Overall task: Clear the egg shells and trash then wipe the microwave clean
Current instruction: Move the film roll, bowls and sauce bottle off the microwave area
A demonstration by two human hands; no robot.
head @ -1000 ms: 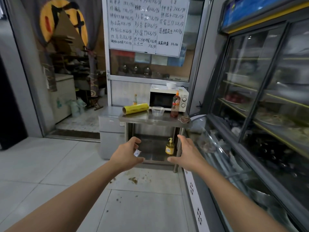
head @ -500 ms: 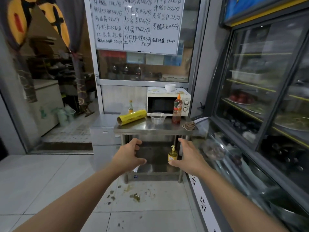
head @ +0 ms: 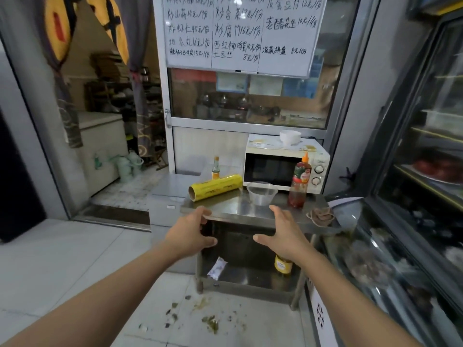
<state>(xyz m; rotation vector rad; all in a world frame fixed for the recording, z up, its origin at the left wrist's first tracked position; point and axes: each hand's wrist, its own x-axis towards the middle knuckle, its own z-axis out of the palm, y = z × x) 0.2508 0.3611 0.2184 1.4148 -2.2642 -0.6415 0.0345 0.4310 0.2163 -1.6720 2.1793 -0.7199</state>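
**Both hands out front, empty, at the steel table's edge**

Nearest us: scraps and bits of debris [head: 210, 321] scattered on the floor tiles just in front of the table legs; some greenish, some pale, too small to say if shell or not.

Our two forearms reach fwd over that mess; left hand [head: 190, 234] has fingers loosely curled, thumb pointing right, nothing in it; right hand [head: 283, 236] spread wide, fingers straight, thumb pointing left, also holding nothing; both sit in front of the table's front edge, whether touching it we can't tell.

Steel table [head: 240, 211] next; lower shelf carries a small white packet [head: 217, 267] on the left and a yellow bottle [head: 283, 265] on the right, partly hidden behind our right wrist.

On the tabletop, L to R: yellow roll of wrap [head: 215, 187] lying on its side; clear plastic cup [head: 261, 192] upright, near the middle; red sauce bottle [head: 299, 182] w/ orange cap, standing in front of the microwave's knobs; brownish rag [head: 322, 216] bunched at the right front corner.

Small bottle [head: 215, 169] w/ yellow label stands behind the roll.

Microwave [head: 283, 166] at the back right of the table, door closed; top looks stained in spots; a white bowl [head: 290, 137] sits on top.

Farthest: whiteboard menu [head: 238, 33] on the glass partition; glass-front display case [head: 426, 151] along the right.
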